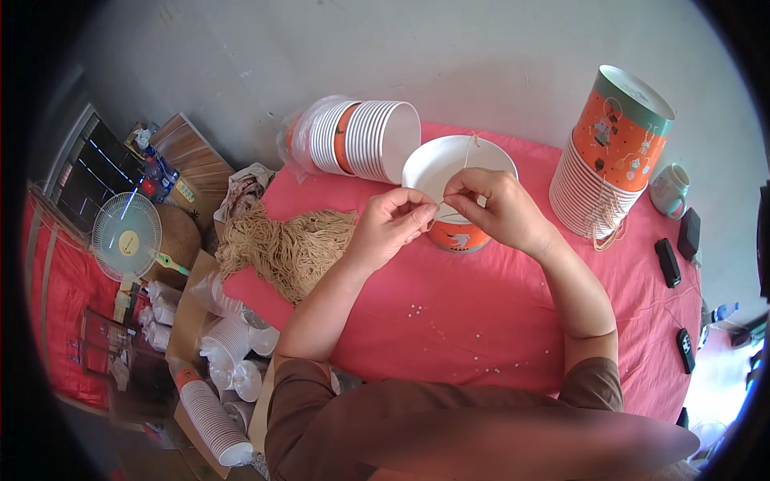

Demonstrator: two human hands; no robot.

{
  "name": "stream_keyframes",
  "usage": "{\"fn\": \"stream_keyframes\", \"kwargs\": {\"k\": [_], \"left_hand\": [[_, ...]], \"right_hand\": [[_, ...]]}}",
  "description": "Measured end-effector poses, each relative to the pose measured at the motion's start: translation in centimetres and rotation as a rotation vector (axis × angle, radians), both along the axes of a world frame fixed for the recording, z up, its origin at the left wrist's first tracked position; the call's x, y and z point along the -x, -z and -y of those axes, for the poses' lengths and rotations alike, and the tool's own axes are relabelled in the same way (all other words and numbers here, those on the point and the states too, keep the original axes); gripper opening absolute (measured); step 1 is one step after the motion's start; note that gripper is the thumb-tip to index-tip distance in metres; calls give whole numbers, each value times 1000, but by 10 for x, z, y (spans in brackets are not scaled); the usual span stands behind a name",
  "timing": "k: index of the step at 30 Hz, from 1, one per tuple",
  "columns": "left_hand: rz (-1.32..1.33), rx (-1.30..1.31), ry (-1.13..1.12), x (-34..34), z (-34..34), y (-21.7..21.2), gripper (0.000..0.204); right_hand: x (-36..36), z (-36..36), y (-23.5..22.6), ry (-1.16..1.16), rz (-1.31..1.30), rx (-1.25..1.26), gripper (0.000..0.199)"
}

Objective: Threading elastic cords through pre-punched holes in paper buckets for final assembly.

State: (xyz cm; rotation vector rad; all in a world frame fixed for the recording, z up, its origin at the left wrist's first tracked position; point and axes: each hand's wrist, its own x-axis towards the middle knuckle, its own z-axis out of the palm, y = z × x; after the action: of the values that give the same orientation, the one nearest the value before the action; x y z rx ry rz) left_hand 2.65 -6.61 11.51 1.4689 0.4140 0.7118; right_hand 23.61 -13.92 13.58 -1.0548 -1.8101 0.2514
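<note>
A paper bucket [459, 240], white inside with an orange printed outside, stands on the pink cloth in front of me. A thin pale string [468, 151] hangs from its far rim and runs down to my right hand. My left hand [396, 224] is closed in a pinch at the near rim, thumb against forefinger, on the string's end. Also pinched, my right hand [499, 207] grips the string just over the bucket's opening. The fingertips are close together but apart. A bundle of tan strings [289, 247] lies left of my left forearm.
A stack of upturned buckets [601, 168] with strings hanging off it stands at the right. Nested buckets [383, 143] lie sideways at the back left. A mug [670, 192], dark devices [667, 262] and small white bits [479, 337] sit on the cloth [433, 297]. A fan [127, 236] is at far left.
</note>
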Motion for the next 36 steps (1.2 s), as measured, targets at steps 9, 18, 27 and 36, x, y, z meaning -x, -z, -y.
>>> {"fn": "stream_keyframes", "kwargs": {"k": [9,18,27,36], "left_hand": [[-108,-584,-420,-12,4,6,7],[-109,-634,-389,-17,15,3,8],[-131,-528,-234,-12,21,1,10],[7,37,-53,0,1,12,16]], "right_hand": [[-17,22,-11,274,515,23,14],[-2,24,-23,95,391,-101,10],[4,11,-15,9,220,-183,9],[-3,5,-11,131,243,-175,14]]}}
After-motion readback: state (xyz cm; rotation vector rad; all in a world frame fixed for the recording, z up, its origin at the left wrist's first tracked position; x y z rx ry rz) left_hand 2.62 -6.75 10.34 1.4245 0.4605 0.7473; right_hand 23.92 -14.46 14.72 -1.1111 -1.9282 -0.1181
